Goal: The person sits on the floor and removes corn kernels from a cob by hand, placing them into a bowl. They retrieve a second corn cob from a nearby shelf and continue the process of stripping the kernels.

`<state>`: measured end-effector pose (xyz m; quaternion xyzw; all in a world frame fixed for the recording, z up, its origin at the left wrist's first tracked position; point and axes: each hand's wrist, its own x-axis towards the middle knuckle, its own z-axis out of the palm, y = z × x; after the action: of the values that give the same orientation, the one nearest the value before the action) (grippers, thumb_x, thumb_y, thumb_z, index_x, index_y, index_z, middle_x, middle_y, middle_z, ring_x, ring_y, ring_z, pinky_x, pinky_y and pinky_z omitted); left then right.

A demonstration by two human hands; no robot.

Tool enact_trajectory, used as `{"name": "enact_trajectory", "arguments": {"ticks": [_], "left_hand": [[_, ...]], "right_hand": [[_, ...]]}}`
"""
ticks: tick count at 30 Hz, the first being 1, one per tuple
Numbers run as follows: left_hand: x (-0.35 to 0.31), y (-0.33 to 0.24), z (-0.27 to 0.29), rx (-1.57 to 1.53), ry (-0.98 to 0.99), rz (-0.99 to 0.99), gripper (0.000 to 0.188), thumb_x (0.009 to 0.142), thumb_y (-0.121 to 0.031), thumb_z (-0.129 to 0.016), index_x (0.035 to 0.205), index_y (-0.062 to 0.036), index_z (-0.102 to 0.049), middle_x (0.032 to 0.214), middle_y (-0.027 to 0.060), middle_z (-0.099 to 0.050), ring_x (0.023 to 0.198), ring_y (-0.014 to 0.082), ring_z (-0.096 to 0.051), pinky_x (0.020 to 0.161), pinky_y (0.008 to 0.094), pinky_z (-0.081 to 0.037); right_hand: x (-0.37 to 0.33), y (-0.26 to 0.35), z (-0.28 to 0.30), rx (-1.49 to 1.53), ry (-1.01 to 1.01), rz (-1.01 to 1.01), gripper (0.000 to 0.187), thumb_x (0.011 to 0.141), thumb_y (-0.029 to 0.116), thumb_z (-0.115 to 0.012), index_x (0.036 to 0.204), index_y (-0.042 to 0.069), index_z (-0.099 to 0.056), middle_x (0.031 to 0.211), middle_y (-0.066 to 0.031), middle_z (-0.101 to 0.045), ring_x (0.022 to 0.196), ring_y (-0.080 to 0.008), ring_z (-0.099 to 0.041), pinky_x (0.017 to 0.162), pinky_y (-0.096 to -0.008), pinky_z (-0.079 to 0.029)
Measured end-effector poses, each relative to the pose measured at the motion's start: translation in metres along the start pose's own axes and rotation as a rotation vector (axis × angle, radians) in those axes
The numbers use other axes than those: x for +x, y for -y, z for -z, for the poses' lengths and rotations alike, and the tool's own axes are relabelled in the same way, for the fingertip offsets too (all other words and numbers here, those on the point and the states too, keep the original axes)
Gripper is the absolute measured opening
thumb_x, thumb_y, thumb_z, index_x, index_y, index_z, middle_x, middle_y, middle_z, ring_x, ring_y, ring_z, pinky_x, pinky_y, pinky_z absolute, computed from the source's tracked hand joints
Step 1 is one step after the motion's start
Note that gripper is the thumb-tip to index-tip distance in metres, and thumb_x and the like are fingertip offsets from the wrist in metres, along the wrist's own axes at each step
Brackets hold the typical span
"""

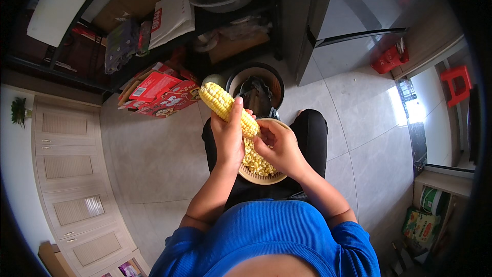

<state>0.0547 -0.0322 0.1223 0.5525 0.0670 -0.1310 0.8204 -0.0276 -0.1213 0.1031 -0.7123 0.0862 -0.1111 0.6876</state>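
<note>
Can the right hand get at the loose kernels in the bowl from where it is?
Probably yes: the right hand is over the bowl, by the lower end of the corn cob, and loose kernels show uncovered beside the hand; nothing apparent blocks the way.

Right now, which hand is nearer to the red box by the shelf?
Left. The left hand, holding the corn cob, is right of the red box, apart from it; the right hand, at the cob's near end, is farther right.

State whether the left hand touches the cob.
Touching: the head view shows the left hand gripping the cob, its thumb against the kernels.
</note>
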Motion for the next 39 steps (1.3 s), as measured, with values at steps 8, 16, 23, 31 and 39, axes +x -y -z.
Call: {"name": "enact_trajectory", "arguments": {"ticks": [8, 16, 23, 31, 39], "left_hand": [[0.016, 0.009, 0.006, -0.015, -0.003, 0.079, 0.030, 0.083, -0.017, -0.064, 0.098, -0.0008, -0.045, 0.077, 0.0052, -0.052, 0.061, 0.0132, -0.056, 0.054, 0.0261, -0.049], [0.016, 0.015, 0.004, -0.015, -0.057, 0.095, 0.032, 0.083, -0.021, -0.064, 0.100, -0.0012, -0.045, 0.079, 0.0061, -0.052, 0.064, 0.0143, -0.055, 0.057, 0.0276, -0.049], [0.013, 0.026, 0.015, -0.090, -0.035, 0.122, 0.032, 0.084, -0.021, -0.062, 0.099, -0.0004, -0.043, 0.079, 0.0085, -0.053, 0.068, 0.0169, -0.057, 0.064, 0.0298, -0.051], [0.006, 0.030, 0.016, 0.041, -0.015, 0.042, 0.031, 0.082, -0.009, -0.062, 0.104, -0.0035, -0.039, 0.085, 0.0069, -0.052, 0.066, 0.0149, -0.057, 0.059, 0.0307, -0.052], [0.009, 0.047, 0.018, 0.137, -0.007, 0.017, 0.033, 0.081, -0.009, -0.063, 0.100, -0.0029, -0.037, 0.079, 0.0071, -0.053, 0.058, 0.0136, -0.056, 0.051, 0.0269, -0.048]], "right_hand": [[-0.001, -0.011, 0.002, 0.061, 0.057, -0.090, 0.031, 0.080, 0.006, -0.055, 0.106, -0.010, -0.052, 0.084, -0.0135, -0.062, 0.074, -0.0138, -0.061, 0.068, -0.0269, -0.048], [-0.002, -0.019, 0.000, 0.890, 0.150, -0.493, 0.036, 0.085, 0.005, -0.051, 0.118, -0.006, -0.043, 0.103, -0.0111, -0.055, 0.091, -0.0137, -0.056, 0.086, -0.0273, -0.044], [-0.006, -0.042, -0.004, 0.603, 0.113, -0.403, 0.028, 0.085, 0.004, -0.054, 0.110, -0.005, -0.044, 0.094, -0.0088, -0.056, 0.085, -0.0129, -0.057, 0.077, -0.0252, -0.048], [-0.010, -0.038, 0.000, 0.392, 0.180, -0.280, 0.039, 0.087, 0.006, -0.055, 0.119, -0.009, -0.039, 0.100, -0.0120, -0.057, 0.088, -0.0138, -0.057, 0.077, -0.0262, -0.048], [-0.015, -0.040, 0.002, 0.294, 0.190, -0.294, 0.035, 0.086, 0.003, -0.051, 0.117, -0.009, -0.041, 0.092, -0.0105, -0.058, 0.082, -0.0118, -0.058, 0.072, -0.0244, -0.048]]}}
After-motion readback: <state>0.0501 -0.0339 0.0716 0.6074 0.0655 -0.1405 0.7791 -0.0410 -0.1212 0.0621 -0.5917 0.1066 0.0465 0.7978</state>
